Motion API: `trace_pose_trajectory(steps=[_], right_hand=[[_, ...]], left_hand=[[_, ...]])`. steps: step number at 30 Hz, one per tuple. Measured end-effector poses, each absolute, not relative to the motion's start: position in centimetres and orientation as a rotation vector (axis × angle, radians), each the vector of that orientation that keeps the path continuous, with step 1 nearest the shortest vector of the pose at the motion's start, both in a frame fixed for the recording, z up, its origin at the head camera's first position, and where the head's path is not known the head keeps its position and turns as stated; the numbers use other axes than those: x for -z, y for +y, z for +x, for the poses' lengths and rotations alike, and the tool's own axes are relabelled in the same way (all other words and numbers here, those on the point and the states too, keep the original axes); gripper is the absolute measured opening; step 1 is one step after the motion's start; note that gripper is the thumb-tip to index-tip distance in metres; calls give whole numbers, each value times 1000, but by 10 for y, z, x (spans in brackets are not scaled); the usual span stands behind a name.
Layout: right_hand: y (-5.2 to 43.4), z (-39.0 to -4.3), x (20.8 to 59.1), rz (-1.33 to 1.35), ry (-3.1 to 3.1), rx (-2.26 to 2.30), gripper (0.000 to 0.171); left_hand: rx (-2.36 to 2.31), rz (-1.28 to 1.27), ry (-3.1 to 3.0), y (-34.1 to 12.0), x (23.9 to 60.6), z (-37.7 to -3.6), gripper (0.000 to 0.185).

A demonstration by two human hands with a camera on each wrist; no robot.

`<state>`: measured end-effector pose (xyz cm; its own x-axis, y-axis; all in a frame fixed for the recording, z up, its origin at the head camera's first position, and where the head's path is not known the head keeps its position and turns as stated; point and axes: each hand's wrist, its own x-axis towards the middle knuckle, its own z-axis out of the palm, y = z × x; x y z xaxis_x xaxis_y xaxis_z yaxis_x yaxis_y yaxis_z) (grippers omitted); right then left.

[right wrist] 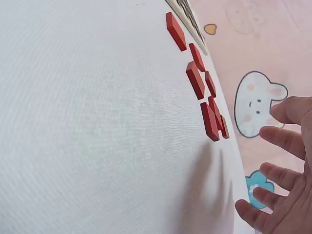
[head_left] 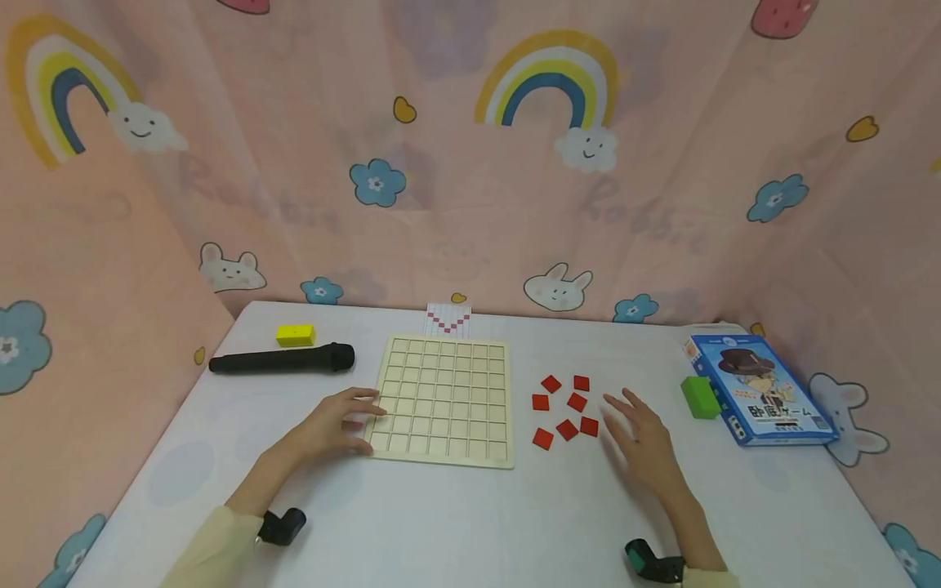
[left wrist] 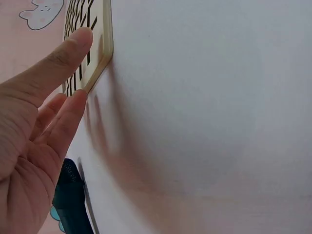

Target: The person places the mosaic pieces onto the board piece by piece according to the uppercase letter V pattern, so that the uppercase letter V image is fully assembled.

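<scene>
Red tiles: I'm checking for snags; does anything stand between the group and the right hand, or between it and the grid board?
Nothing visible does: only white tabletop separates the group of red tiles from the right hand and the grid board.

Behind the person's bare left hand, a pale yellow sleeve covers the forearm, and a chunky black wrist camera with a rounded end juts inward beside it. Behind the bare right hand, a matching yellow cuff adjoins another black camera unit, its rounded end bearing a dark green patch.
</scene>
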<state>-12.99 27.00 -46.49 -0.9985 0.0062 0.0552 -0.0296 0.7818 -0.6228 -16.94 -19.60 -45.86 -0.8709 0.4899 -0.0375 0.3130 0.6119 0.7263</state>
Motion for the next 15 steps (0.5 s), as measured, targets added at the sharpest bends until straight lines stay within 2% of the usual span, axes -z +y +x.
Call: trace_pose_trajectory(steps=[6, 15], right_hand=[[280, -133, 468, 15, -2837, -1217, 43], [298, -142, 481, 34, -2867, -1363, 47]], left_hand=[[-1221, 640, 2504, -200, 462, -172, 49], [-1314, 622, 2460, -204, 472, -169, 41]])
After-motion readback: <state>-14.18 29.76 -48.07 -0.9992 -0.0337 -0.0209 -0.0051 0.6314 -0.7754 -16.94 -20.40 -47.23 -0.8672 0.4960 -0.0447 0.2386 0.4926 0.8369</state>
